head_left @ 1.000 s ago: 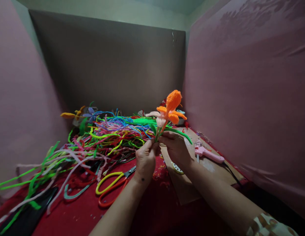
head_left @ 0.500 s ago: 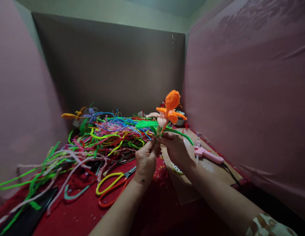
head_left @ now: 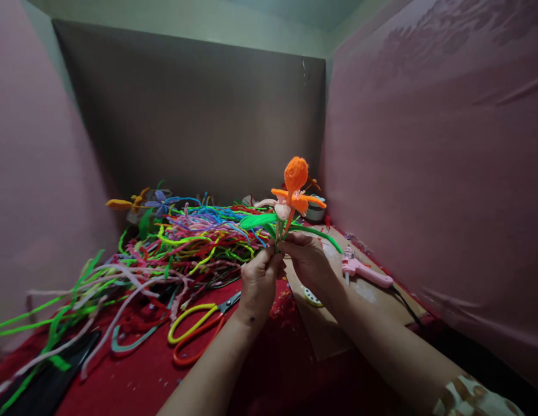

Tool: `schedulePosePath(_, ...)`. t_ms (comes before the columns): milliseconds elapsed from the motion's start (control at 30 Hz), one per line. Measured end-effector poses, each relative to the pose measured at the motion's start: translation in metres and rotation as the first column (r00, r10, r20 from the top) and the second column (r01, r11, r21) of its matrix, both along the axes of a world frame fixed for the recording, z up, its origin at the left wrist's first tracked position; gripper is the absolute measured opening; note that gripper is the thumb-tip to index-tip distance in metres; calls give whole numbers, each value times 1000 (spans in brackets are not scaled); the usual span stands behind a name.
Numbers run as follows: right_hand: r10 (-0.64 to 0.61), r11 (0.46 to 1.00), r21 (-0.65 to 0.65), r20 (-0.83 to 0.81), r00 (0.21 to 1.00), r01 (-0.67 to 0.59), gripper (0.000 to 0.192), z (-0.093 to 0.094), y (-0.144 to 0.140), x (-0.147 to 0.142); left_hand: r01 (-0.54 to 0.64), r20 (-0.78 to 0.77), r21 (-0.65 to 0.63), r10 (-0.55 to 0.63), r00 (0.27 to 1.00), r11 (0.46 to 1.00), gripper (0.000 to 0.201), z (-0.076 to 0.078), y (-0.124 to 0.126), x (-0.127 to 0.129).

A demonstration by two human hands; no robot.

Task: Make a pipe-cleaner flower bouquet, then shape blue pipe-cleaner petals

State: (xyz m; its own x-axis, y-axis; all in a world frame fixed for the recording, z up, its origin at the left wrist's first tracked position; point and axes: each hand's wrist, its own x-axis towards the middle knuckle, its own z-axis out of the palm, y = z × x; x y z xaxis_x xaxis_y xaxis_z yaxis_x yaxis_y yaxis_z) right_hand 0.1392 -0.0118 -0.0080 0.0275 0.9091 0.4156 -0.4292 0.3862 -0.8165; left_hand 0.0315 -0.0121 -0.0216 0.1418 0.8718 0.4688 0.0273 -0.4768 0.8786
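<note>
Upright before me stands a pipe-cleaner flower (head_left: 296, 174) with an orange bud, orange and pale pink blooms, and long green leaves (head_left: 259, 221). My left hand (head_left: 259, 280) is closed round the bottom of its stems. Close against it, my right hand (head_left: 310, 260) pinches the same stems just under the leaves. The fingertips partly cover the stem ends. Left of my left forearm lie scissors (head_left: 198, 326) with one yellow and one red handle, their blades pointing toward my wrist.
Loose pipe cleaners (head_left: 208, 231) in many colours heap up at the left and back. A pink glue gun (head_left: 367, 271) rests on a brown board (head_left: 333, 335) at the right. Finished flowers (head_left: 160, 202) stand at the back left. Red cloth (head_left: 134, 375) covers the table.
The flower's orange bud has tipped slightly to the left. Both hands keep their hold on the stems in nearly the same place.
</note>
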Motion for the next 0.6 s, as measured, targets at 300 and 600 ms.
schedulePosePath(300, -60, 998, 19, 210, 976, 57, 12, 7, -9, 9, -45, -58, 39, 47, 997, 998, 16, 6, 0, -3)
schedulePosePath(600, -281, 937, 240, 949, 141, 254, 43, -22, -54, 80, -34, 31, 7, 34, 999, 999, 21, 9, 3, -4)
